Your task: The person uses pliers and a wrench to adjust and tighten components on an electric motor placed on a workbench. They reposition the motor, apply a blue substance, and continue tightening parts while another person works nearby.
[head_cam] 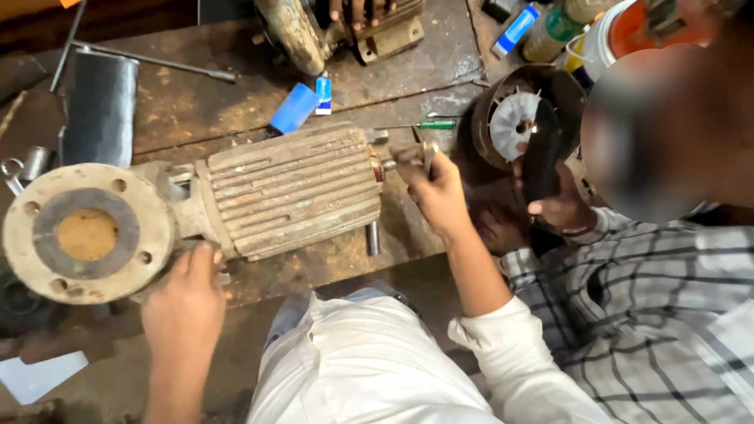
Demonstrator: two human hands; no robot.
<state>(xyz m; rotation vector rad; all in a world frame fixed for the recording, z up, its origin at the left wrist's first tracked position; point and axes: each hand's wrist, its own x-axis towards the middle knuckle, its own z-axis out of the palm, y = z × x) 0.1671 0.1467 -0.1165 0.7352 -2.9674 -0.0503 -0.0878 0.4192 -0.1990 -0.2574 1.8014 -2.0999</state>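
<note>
A rusty ribbed motor body (294,191) lies on its side on the workbench (196,110), joined to a round flanged pump end (86,233) at the left. My left hand (184,302) rests against the underside of the pump near the flange. My right hand (436,188) is at the motor's shaft end and grips a small metal tool (428,153) there. A second person in a checked shirt (652,314) sits at the right; that person's hand (561,208) holds a dark fan cover (526,118).
A green-handled screwdriver (428,124) and a blue box (294,108) lie behind the motor. A dark metal cylinder (100,106) stands at back left, another motor part (338,31) at the back, bottles and a bucket (597,31) at back right.
</note>
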